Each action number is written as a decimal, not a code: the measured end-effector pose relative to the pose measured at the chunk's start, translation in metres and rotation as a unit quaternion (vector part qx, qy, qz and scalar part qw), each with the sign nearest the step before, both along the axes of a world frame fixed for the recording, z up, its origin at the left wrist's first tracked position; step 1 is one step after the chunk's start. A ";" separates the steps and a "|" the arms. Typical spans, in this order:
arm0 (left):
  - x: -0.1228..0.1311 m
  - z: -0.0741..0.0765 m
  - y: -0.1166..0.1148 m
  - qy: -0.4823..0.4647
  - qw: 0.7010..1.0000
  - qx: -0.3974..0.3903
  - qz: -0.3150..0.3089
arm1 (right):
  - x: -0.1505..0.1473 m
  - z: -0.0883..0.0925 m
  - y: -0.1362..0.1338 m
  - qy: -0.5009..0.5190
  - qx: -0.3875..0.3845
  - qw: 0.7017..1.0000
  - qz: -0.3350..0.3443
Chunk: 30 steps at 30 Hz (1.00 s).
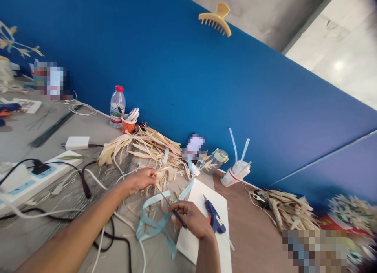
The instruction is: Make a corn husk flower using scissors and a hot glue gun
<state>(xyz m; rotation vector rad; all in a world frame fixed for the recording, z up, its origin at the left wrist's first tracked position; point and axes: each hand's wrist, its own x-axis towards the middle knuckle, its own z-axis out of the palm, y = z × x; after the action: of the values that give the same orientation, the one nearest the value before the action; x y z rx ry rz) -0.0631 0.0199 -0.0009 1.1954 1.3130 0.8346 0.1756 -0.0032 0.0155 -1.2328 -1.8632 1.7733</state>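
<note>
My left hand (141,179) reaches into a heap of dried pale leaf strips (144,151) and pinches one strip between its fingertips. My right hand (191,218) is closed around small dark-handled scissors (173,211), whose blades point up and left towards the left hand. A light blue ribbon (157,222) loops across the table between and below both hands. A blue glue gun (214,218) lies on a white sheet (206,233) just right of my right hand.
A blue partition (206,80) backs the table, with a yellow hair claw (216,19) on its top edge. A water bottle (117,106), an orange cup (128,124), a jar (218,160), a tipped paper cup (234,173), black cables (85,178), a power strip (26,178) and another leaf heap (287,210) lie around.
</note>
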 end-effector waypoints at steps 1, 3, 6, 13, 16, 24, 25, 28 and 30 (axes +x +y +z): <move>0.000 0.000 0.000 0.001 1.000 -0.001 0.000 | 0.001 -0.002 0.001 -0.002 0.001 1.000 0.002; 0.000 0.000 0.000 0.002 1.000 0.000 -0.001 | 0.002 -0.005 0.002 -0.007 0.005 1.000 0.004; 0.000 -0.001 0.000 0.002 1.000 0.000 -0.001 | 0.003 -0.010 0.004 -0.010 0.012 1.000 0.012; -0.001 -0.005 0.002 -0.001 1.000 0.001 0.001 | 0.003 -0.005 0.002 -0.021 0.016 1.000 0.002; -0.001 -0.006 0.003 -0.005 1.000 0.016 0.011 | 0.003 0.001 0.001 -0.023 0.027 0.999 0.007; 0.004 0.001 0.004 -0.035 0.978 0.150 0.141 | -0.002 -0.003 0.008 -0.010 0.136 0.983 -0.122; 0.005 0.002 0.003 -0.026 0.975 0.167 0.143 | -0.004 -0.004 0.009 -0.032 0.160 0.976 -0.143; 0.012 0.003 0.001 -0.003 0.961 0.228 0.154 | -0.008 -0.007 0.011 -0.142 0.245 0.940 -0.191; 0.017 0.002 -0.001 0.016 0.950 0.262 0.166 | -0.012 -0.006 0.010 -0.223 0.290 0.907 -0.208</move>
<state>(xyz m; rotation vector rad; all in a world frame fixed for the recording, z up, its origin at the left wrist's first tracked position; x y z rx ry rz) -0.0463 0.0185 0.0006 1.4142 1.3860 1.4818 0.1639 0.0070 0.0092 -1.6921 -1.9374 0.6727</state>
